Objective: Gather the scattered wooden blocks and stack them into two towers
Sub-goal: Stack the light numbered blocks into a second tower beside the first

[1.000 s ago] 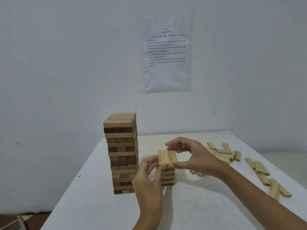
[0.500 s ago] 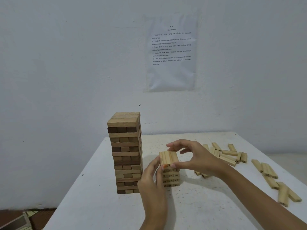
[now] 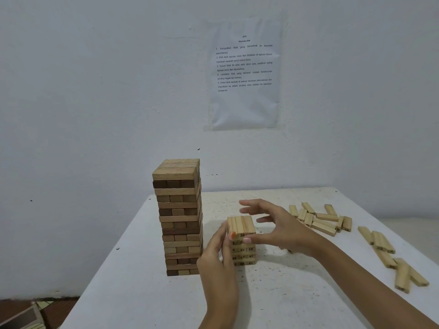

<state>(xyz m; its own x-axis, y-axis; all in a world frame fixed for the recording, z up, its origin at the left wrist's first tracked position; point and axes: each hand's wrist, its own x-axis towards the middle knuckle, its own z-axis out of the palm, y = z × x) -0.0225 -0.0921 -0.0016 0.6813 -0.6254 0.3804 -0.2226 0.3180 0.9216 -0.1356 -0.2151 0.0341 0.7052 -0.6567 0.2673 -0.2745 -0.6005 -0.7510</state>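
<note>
White plastered wall (image 3: 95, 91), a printed sheet (image 3: 244, 72) stuck flat on it. Below it, a white speckled worktop (image 3: 142, 293) pushed up to that wall. The tall tower (image 3: 179, 217) of mixed light and dark blocks stands at the left of the worktop, many layers high with square-looking sides; I take it as finished. Just to its right is the short tower (image 3: 242, 241) of pale numbered blocks, only a few layers, the top three lying flush. I cannot tell whether the two towers touch. The left hand (image 3: 217, 262) lies against the short tower's left side, fingers near straight, thumb on the front face. It is a steadying touch, and the grip holds no block. The right hand (image 3: 280, 231) has its grip wide, fingers spread above and behind the top layer, only the thumb tip on the front face, nothing carried. My reading: one tower is done and the second is low and being squared up. Left to do: a loose heap of blocks (image 3: 320, 219) lies to the right beyond the hands, apart from the short tower, and more stray blocks (image 3: 389, 255) trail toward the worktop's right edge. In the way: the tall tower stands close beside the left hand, so a careless wrist could knock it.
</note>
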